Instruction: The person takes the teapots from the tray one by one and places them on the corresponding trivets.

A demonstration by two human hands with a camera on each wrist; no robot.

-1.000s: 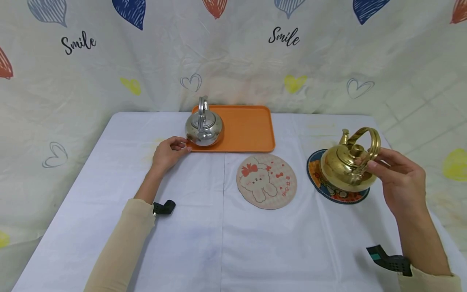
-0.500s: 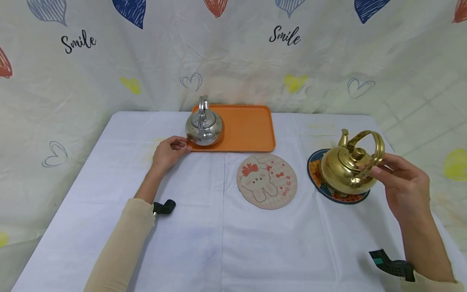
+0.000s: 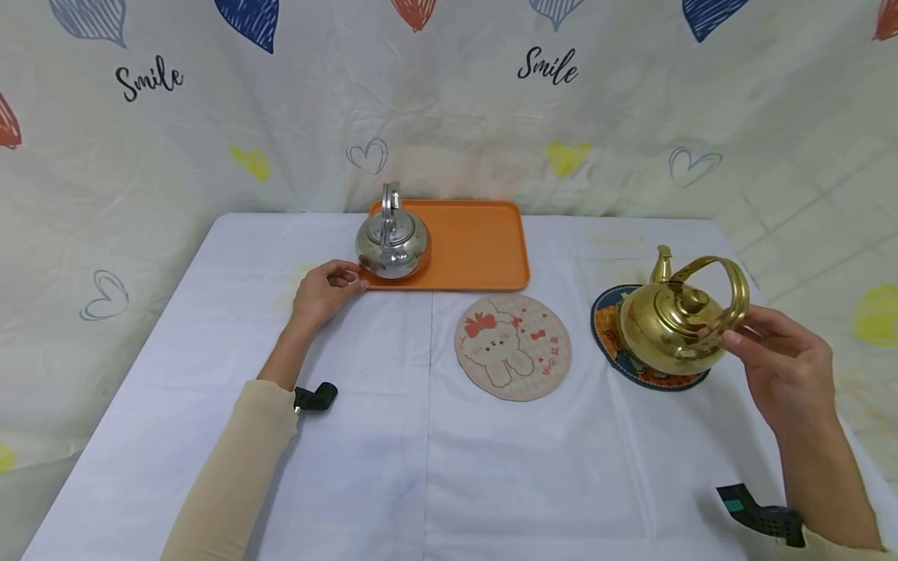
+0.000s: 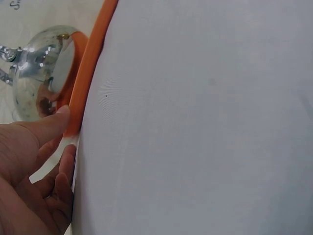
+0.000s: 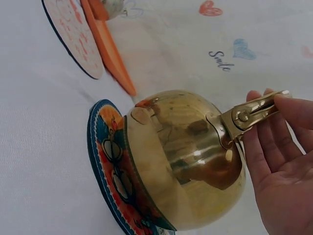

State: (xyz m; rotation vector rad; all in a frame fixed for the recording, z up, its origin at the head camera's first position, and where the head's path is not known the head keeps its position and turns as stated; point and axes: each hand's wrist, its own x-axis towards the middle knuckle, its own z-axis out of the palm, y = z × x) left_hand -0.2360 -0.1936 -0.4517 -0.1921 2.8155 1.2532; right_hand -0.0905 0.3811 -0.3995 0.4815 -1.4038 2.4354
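A shiny gold teapot (image 3: 666,331) sits over a round blue-rimmed patterned mat (image 3: 610,343) at the right of the table. My right hand (image 3: 789,366) pinches its arched handle (image 3: 738,292) between thumb and fingers, and the handle leans to the right. The spout points away toward the back. At the back left, a silver teapot (image 3: 393,245) stands upright on the left end of an orange tray (image 3: 477,249). My left hand (image 3: 324,294) holds the tray's front left corner, its thumb on the rim in the left wrist view and the fingers curled beside it.
A round beige mat (image 3: 514,348) with a bunny print lies between the tray and the gold teapot. White cloth (image 3: 351,483) covers the table, and a printed curtain (image 3: 449,101) hangs behind its back edge. Dark straps (image 3: 761,518) sit at both wrists.
My right hand has moved right and slightly toward me, and the gold teapot's handle has swung over to the right with it. The left hand, tray and silver teapot stay put.
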